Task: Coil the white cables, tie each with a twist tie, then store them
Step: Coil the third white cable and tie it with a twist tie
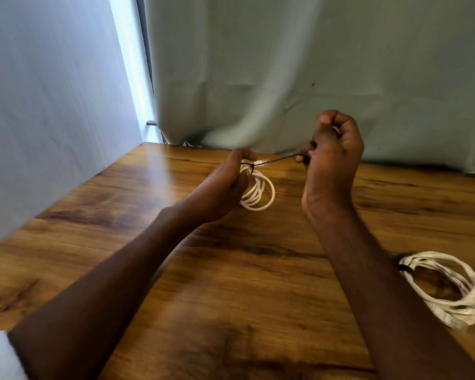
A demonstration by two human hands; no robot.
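My left hand (pixel 225 185) clamped the coiled cable (pixel 258 192); my right hand (pixel 332 157) pinched the twist tie (pixel 274 160) taut. Pulling harder might have slipped it off, loosening the loops.

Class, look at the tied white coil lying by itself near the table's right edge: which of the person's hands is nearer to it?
Right. The right hand is raised above the table, up and left of the tied coil; the left hand is farther left, holding the other coil.
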